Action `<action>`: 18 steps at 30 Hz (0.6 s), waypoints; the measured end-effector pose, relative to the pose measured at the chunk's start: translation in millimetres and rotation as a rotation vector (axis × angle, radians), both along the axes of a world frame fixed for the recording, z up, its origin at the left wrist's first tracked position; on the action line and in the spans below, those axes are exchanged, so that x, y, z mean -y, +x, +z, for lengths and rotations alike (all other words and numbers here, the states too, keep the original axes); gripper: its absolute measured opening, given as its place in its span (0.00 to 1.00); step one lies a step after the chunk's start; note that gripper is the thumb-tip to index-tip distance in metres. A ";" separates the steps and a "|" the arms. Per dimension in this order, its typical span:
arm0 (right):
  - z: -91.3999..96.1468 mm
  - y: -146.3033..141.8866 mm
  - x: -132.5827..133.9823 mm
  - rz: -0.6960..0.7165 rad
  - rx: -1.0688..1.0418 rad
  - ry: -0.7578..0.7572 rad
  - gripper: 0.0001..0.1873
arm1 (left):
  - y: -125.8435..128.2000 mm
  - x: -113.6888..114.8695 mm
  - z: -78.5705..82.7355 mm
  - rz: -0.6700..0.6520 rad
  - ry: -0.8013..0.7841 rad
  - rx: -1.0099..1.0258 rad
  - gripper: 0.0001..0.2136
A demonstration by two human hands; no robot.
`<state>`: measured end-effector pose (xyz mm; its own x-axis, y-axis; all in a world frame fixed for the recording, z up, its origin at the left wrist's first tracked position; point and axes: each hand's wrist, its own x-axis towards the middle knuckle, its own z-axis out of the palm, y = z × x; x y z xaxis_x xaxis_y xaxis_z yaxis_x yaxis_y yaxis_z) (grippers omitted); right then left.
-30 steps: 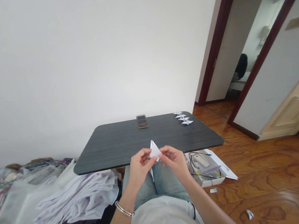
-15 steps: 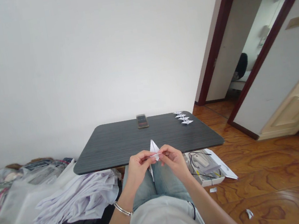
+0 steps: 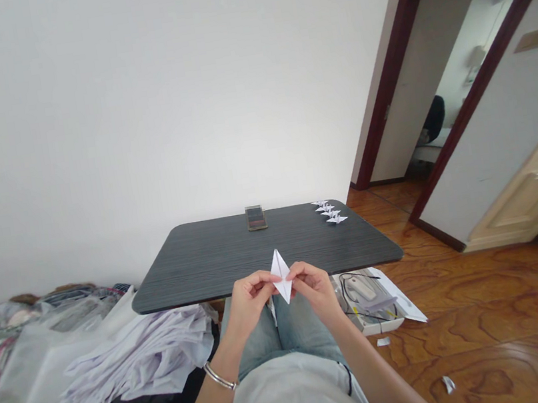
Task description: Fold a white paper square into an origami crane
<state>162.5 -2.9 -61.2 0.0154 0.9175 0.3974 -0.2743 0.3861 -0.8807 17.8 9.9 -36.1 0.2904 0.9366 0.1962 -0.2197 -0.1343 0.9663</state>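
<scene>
A small white folded paper piece [image 3: 281, 275], diamond-shaped with points up and down, is pinched between both hands above my lap. My left hand [image 3: 249, 301] grips its left edge with closed fingers; my right hand [image 3: 315, 287] pinches its right edge. A silver bangle [image 3: 219, 376] circles my left wrist. The hands hover just in front of the near edge of a dark grey table [image 3: 217, 263].
Several small white folded paper figures [image 3: 330, 211] line the table's far right. A small dark box [image 3: 256, 218] stands at the far middle. Crumpled white sheets [image 3: 135, 356] pile at left. An open box with cables [image 3: 370, 297] lies on the wooden floor at right.
The paper has opened from a narrow upward point into a flat diamond held upright. Both hands stayed in place, shifting their pinch to its two sides.
</scene>
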 end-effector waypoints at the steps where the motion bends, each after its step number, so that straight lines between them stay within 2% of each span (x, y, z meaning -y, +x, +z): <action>1: 0.1 0.1 0.1 -0.004 0.002 -0.001 0.04 | -0.1 1.1 1.0 -0.019 0.002 0.009 0.05; 4: -0.5 0.4 -0.1 -0.014 0.018 -0.003 0.05 | 0.1 2.8 2.7 -0.051 -0.001 0.021 0.09; 12: -0.7 0.6 1.4 -0.029 0.100 0.019 0.08 | 3.3 -2.6 -5.3 0.106 -0.043 -0.071 0.09; 18: 1.9 -5.9 1.8 -0.097 -0.002 -0.065 0.12 | 3.6 -1.7 -4.0 0.176 -0.039 -0.100 0.07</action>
